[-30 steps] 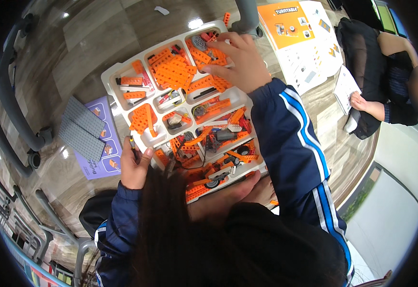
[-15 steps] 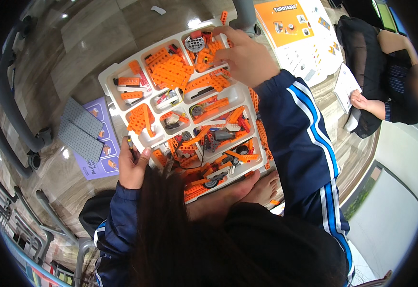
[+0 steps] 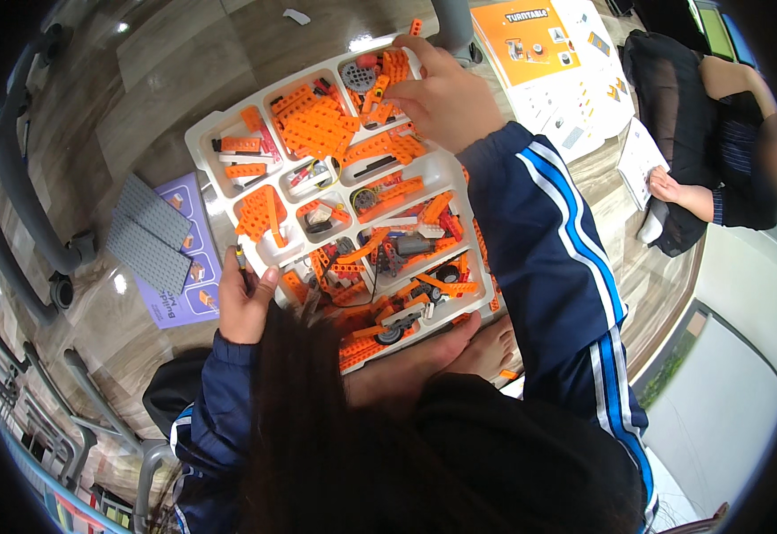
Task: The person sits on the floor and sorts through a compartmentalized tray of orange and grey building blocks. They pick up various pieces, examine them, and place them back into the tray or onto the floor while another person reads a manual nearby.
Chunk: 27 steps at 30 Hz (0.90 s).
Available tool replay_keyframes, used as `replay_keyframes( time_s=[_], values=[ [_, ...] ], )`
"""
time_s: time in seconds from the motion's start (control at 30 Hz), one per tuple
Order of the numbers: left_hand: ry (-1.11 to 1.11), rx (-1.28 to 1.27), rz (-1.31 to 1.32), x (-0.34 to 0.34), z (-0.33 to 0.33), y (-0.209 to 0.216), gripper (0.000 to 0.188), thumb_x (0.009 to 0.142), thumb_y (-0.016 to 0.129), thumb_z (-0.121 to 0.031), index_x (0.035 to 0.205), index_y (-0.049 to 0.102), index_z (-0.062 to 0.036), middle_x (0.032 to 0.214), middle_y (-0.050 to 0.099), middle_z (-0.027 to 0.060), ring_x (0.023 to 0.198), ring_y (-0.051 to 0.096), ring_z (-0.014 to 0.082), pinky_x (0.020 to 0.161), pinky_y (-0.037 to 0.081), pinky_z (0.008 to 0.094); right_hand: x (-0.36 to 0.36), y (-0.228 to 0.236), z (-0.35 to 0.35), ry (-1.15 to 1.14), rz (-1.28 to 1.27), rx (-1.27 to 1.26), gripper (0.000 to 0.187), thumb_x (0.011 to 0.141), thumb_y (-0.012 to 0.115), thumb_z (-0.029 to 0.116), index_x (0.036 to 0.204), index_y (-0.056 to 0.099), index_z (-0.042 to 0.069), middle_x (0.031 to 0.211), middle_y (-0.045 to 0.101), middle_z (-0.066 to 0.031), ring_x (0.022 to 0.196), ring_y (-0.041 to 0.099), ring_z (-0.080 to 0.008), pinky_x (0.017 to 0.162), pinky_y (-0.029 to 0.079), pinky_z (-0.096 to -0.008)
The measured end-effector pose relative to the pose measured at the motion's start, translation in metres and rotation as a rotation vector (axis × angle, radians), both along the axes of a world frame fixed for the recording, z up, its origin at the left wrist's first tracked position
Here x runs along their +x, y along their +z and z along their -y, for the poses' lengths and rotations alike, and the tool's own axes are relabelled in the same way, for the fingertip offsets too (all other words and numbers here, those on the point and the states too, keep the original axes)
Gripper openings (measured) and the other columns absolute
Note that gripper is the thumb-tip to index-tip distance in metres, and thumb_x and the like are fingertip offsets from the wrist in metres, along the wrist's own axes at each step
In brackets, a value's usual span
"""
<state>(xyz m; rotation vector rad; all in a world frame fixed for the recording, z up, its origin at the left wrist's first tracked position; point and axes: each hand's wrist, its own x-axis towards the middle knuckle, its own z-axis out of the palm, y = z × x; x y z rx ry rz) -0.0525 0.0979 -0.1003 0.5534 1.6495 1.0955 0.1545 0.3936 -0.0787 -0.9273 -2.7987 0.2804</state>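
A white compartment tray (image 3: pixel 221 201) filled with orange, black, grey and red building pieces lies before me. My right hand (image 3: pixel 452 102) is over its far right corner, index finger and thumb spread apart, nothing visible between them. Beneath those fingers are a grey gear (image 3: pixel 358 76) and orange bricks (image 3: pixel 394 68). At the tray's near left edge, my left hand (image 3: pixel 246 305) is closed around a small black and yellow piece (image 3: pixel 241 259), its lower part hidden by the fingers. A stack of orange plates (image 3: pixel 317 132) fills one of the far compartments.
Grey studded baseplates (image 3: pixel 150 249) lie on a purple sheet (image 3: pixel 194 307) at the left. An orange and white booklet (image 3: pixel 531 53) is at the far right, near a grey furniture leg (image 3: pixel 452 27). Another person (image 3: pixel 686 169) sits at right holding paper. Chair legs (image 3: pixel 28 196) stand left.
My right hand has shifted slightly left and its thumb reaches further over the far right compartment. The tray has moved slightly. My left hand still keeps the small piece.
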Motion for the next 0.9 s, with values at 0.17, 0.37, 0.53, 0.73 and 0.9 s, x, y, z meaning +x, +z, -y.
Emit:
replay_keyframes(
  time_s=[0.17, 0.37, 0.53, 0.73, 0.9],
  values=[
    [-0.032, -0.042, -0.049, -0.003, 0.002, -0.002, 0.028, 0.094, 0.064, -0.002, 0.115, 0.046, 0.0035, 0.09, 0.059, 0.0029, 0.075, 0.048, 0.0045, 0.063, 0.041, 0.0201, 0.001, 0.006, -0.005, 0.046, 0.154, 0.039, 0.013, 0.086, 0.071, 0.017, 0.097, 0.077, 0.019, 0.143, 0.049, -0.0032, 0.12, 0.056, -0.0227, 0.09, 0.054, -0.0379],
    [-0.071, -0.032, -0.125, -0.005, 0.003, -0.005, 0.028, 0.093, 0.067, -0.005, 0.112, 0.047, 0.0032, 0.08, 0.054, -0.0004, 0.067, 0.041, 0.0038, 0.057, 0.036, 0.0209, -0.006, 0.003, -0.006, -0.028, 0.113, 0.015, 0.012, 0.083, 0.072, 0.021, 0.093, 0.079, 0.019, 0.141, 0.051, -0.004, 0.114, 0.061, -0.0241, 0.087, 0.056, -0.0394],
    [-0.021, 0.032, -0.149, -0.002, 0.002, -0.007, 0.03, 0.092, 0.067, -0.006, 0.114, 0.048, 0.0035, 0.08, 0.054, -0.0001, 0.066, 0.04, 0.0038, 0.056, 0.035, 0.0206, -0.012, -0.007, -0.006, -0.107, 0.001, -0.037, 0.01, 0.08, 0.075, 0.022, 0.087, 0.081, 0.018, 0.136, 0.054, -0.0027, 0.108, 0.066, -0.0241, 0.085, 0.057, -0.0392],
    [-0.027, -0.008, -0.046, -0.003, 0.003, -0.005, 0.033, 0.094, 0.066, -0.003, 0.119, 0.047, 0.0049, 0.089, 0.059, 0.0028, 0.068, 0.046, 0.0039, 0.059, 0.039, 0.0198, -0.013, -0.018, 0.0, -0.198, -0.13, -0.142, 0.017, 0.073, 0.08, 0.01, 0.087, 0.081, 0.019, 0.135, 0.053, -0.0041, 0.109, 0.062, -0.0257, 0.088, 0.055, -0.0382],
    [-0.042, 0.003, -0.021, -0.003, 0.0, -0.003, 0.034, 0.094, 0.065, -0.003, 0.12, 0.046, 0.0052, 0.091, 0.061, 0.0028, 0.071, 0.048, 0.0038, 0.06, 0.041, 0.0192, -0.016, -0.035, 0.009, -0.252, -0.341, -0.173, 0.028, 0.069, 0.081, 0.001, 0.092, 0.08, 0.018, 0.137, 0.05, -0.0048, 0.112, 0.054, -0.0285, 0.093, 0.051, -0.0381]
  ],
)
